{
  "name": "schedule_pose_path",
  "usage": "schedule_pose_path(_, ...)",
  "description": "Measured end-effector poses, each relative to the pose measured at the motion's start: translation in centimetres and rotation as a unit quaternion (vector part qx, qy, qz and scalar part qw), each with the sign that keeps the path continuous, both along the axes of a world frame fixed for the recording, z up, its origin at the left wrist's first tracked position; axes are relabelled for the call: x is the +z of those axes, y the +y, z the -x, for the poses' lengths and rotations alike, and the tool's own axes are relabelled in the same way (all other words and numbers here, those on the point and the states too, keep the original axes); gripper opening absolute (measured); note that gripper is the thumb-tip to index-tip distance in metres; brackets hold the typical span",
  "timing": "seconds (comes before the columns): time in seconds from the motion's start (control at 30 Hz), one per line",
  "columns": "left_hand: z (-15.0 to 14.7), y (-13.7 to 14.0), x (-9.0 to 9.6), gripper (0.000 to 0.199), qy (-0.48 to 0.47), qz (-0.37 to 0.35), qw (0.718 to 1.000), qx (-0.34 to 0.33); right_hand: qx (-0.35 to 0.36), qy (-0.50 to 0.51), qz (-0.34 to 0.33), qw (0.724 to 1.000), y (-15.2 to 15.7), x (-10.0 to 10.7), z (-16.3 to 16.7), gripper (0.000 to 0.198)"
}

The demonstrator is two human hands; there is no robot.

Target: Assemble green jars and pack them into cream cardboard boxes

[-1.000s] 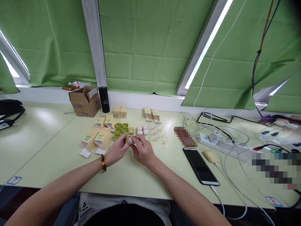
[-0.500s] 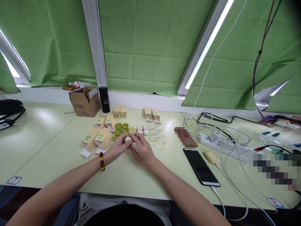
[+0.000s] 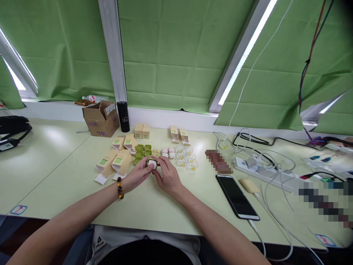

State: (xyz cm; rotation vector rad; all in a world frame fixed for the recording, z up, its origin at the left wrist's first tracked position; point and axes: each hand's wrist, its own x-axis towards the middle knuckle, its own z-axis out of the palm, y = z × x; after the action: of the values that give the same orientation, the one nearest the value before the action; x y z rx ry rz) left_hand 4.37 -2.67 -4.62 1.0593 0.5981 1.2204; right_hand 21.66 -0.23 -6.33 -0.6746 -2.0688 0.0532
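Note:
Between both hands is a small green square cup with a white block set in it. My left hand is closed round its left side, thumb on the white block. The fingers of my right hand grip the right side. Just beyond lie several empty-looking green cups, tiny yellowish pieces, pinkish-white blocks and clear plastic covers. Opened cream cartons with green labels lie to the left of the cups.
A cardboard box and a black cylinder stand at the back left. Closed small cartons and two slim ones sit along the back. On the right lie a phone, a power strip and tangled cables.
The white block in the cup shows more fully now, turned up towards me. Both hands keep their grip in nearly the same spot. The view has shifted slightly.

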Motion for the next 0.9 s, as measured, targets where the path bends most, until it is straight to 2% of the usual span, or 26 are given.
schedule_pose_path(0.33, -0.1, 0.1, -0.2, 0.041, -0.002, 0.007, 1.0, 0.011, -0.002, -0.002, -0.001, 1.0, -0.1, 0.3, 0.0, 0.046)
schedule_pose_path(0.5, 0.3, 0.0, -0.2, 0.049, 0.028, -0.008, 0.999, -0.015, -0.001, 0.014, 0.02, 1.0, -0.2, 0.4, -0.3, 0.047)
schedule_pose_path(0.63, 0.8, -0.2, 0.2, 0.056, 0.06, -0.016, 0.997, -0.042, 0.006, 0.045, 0.076, 0.996, -0.1, 0.4, -0.6, 0.045)
schedule_pose_path(0.73, 1.1, -0.2, 0.3, 0.054, 0.096, -0.026, 0.994, -0.038, 0.04, 0.094, 0.142, 0.985, 0.1, 0.4, -0.7, 0.039)
schedule_pose_path(0.9, 1.2, 0.4, -0.4, 0.058, 0.17, -0.098, 0.98, -0.019, 0.107, 0.206, 0.287, 0.929, 0.5, 0.1, -0.5, 0.035)
